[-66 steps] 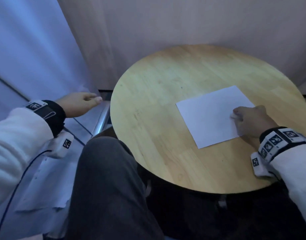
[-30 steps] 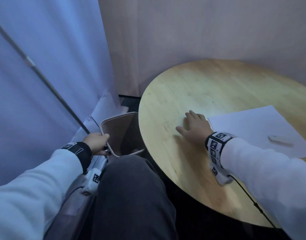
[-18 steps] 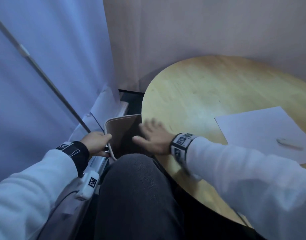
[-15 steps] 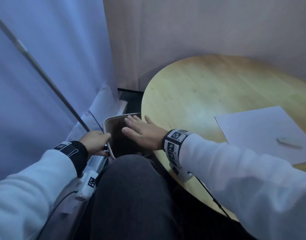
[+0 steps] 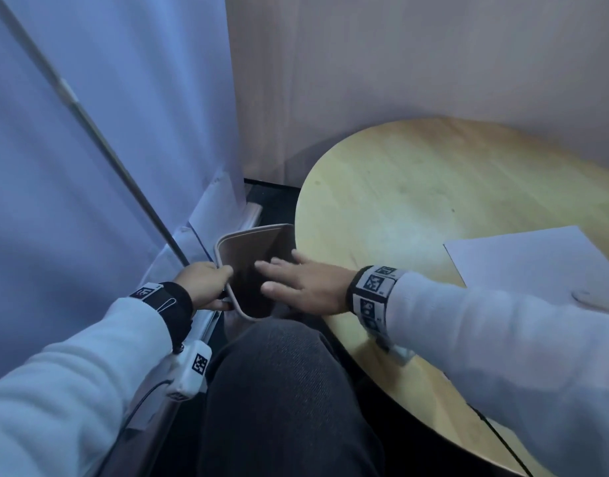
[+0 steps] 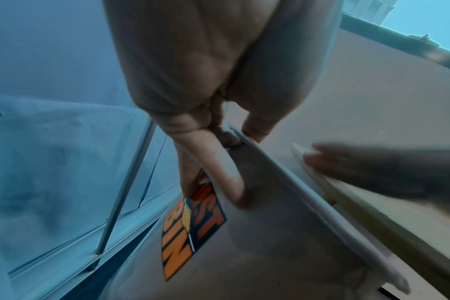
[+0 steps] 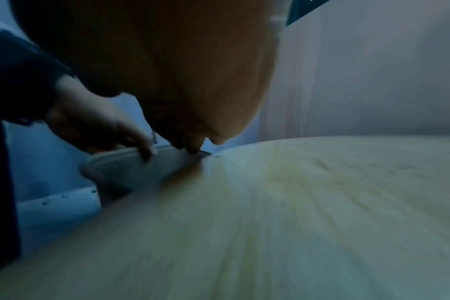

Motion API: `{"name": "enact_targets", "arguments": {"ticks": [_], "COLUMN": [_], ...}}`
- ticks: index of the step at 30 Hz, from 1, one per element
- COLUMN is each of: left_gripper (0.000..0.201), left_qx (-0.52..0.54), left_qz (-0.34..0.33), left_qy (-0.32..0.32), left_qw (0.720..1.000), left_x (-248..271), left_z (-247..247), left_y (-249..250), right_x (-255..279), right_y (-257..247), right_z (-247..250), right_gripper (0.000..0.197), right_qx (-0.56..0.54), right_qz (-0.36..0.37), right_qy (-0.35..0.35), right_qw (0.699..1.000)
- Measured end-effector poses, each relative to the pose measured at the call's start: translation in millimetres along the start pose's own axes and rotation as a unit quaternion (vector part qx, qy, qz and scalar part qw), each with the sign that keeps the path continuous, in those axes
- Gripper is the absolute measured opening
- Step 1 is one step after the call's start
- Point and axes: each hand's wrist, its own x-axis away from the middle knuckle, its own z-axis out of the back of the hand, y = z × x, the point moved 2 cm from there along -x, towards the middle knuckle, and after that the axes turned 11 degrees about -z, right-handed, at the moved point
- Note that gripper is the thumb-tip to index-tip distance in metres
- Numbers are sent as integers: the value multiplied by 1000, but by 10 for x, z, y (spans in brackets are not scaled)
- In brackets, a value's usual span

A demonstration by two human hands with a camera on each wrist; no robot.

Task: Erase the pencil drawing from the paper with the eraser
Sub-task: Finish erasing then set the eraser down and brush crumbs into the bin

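The white paper (image 5: 537,266) lies on the round wooden table (image 5: 416,187) at the far right. The pale eraser (image 5: 593,299) lies loose on the paper's near right part. No pencil marks show on the paper from here. My left hand (image 5: 206,284) grips the rim of a small beige bin (image 5: 248,230) held against the table's left edge. In the left wrist view the thumb is inside the rim and a finger (image 6: 219,178) curls on the outside wall. My right hand (image 5: 296,284) is flat with straight fingers at the table edge, reaching over the bin's mouth and holding nothing.
An orange and black sticker (image 6: 190,227) is on the bin's outer wall. A blue curtain (image 5: 89,132) with a thin metal pole (image 5: 100,136) hangs at the left. My dark trouser leg (image 5: 279,390) is below the bin. A pale wall panel (image 5: 399,63) stands behind the table.
My right hand let go of the eraser on the paper and swept left across the table to its edge, over the bin. My left hand took hold of the bin's rim.
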Motion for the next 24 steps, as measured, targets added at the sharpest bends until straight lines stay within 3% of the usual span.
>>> {"name": "enact_targets", "arguments": {"ticks": [2,4,6,7,9,12,14,15,17,18,19,22,23,24], "left_gripper": [21,18,19,21,22,27,28,27,22,20,19,20,20,20], "left_qx": [-7,-11,-7,-7,-12,-15,-16,-21,-30,-33,-39,-62,-66,-67], "left_qz": [1,2,2,3,3,-1,-2,-1,4,5,5,3,2,1], "left_qy": [7,9,9,8,4,2,0,-1,-1,0,0,-11,-13,-13], "left_qw": [1000,1000,1000,1000,1000,1000,1000,1000,1000,999,999,998,998,998], "left_x": [-10,-11,-5,-9,-14,-25,-22,-12,13,19,30,59,74,85], "left_z": [13,27,39,41,32,9,-1,2,-7,-14,-20,-59,-74,-80], "left_y": [-19,-43,-31,-19,10,33,24,26,6,0,-4,19,26,23], "right_x": [-65,-215,-373,-439,-495,-313,-237,-277,-346,-332,-307,-65,15,37], "right_y": [153,529,855,912,775,279,164,229,457,537,547,274,264,348], "right_z": [227,413,469,439,320,148,151,206,292,279,201,-3,23,79], "right_gripper": [65,74,84,88,94,78,68,68,73,78,82,69,64,64], "right_qx": [-51,-48,-14,-4,26,28,-2,-14,14,45,73,65,40,15], "right_qz": [-22,-143,-263,-290,-265,-92,-19,-24,-147,-214,-219,-5,30,15], "right_qy": [73,156,168,157,126,21,17,64,175,176,139,34,56,107], "right_qw": [996,976,950,944,956,995,1000,998,973,960,963,997,997,994]}}
